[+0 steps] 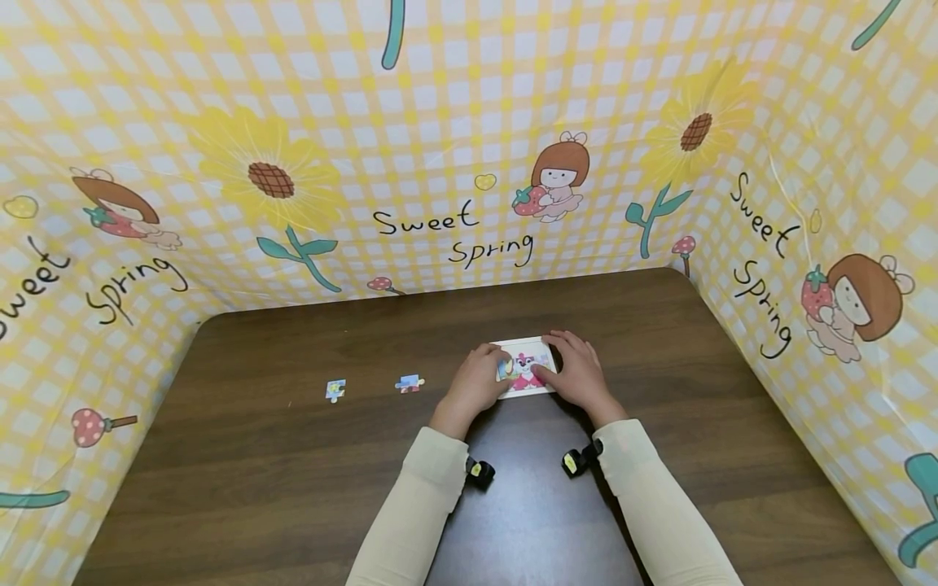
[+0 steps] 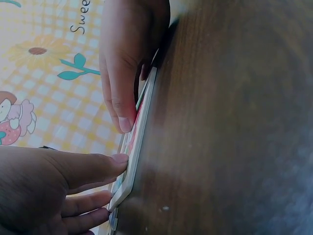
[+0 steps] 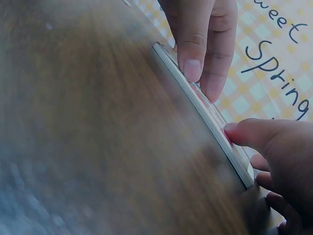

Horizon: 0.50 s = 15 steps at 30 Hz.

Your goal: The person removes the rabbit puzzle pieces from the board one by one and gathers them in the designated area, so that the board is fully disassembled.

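A small jigsaw puzzle (image 1: 523,366) with a pink cartoon animal lies in a thin white tray (image 1: 528,392) on the table. My left hand (image 1: 472,382) holds the tray at its left side, thumb on the upper face and fingers along the edge. At the opposite side, my right hand (image 1: 582,373) grips the tray, its thumb pressed onto the picture. Both wrist views show the tray edge-on, low over the table; the left wrist view has my left hand (image 2: 54,186) at lower left. The hands cover parts of the picture.
Two loose jigsaw pieces lie left of the tray: one piece (image 1: 409,383) closer to it, another piece (image 1: 335,391) farther left. The brown wooden table (image 1: 278,488) is bordered by a yellow checked cloth (image 1: 425,146) behind and at both sides.
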Available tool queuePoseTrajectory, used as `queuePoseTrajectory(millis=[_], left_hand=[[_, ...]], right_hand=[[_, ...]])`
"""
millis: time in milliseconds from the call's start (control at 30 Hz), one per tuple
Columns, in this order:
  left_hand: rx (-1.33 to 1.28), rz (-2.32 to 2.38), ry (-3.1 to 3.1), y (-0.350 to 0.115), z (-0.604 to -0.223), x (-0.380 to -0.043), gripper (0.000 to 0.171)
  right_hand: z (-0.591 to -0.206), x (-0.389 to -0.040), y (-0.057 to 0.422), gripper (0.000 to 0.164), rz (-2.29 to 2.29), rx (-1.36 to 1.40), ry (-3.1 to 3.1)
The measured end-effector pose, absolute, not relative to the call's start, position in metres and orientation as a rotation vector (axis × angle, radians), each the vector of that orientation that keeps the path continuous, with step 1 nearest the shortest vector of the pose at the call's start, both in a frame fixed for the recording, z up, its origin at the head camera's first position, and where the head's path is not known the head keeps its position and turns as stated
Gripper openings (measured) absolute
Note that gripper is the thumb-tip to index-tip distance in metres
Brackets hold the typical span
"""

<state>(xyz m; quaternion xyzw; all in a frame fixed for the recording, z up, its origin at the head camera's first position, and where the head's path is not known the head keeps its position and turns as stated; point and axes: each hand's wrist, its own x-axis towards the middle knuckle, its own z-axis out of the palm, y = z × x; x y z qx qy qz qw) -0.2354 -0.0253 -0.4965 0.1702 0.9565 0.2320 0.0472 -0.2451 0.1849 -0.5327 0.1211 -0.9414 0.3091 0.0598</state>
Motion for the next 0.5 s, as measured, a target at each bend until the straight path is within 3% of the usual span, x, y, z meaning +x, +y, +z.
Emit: queuePoseTrajectory(millis=[500], left_hand=[[0.483,0.779,2.894,-0.0238,-0.4958,-0.2344,0.04]], right_hand=[[-0.5317,-0.2449,0.1837,0.061,0.948,0.347,-2.847]])
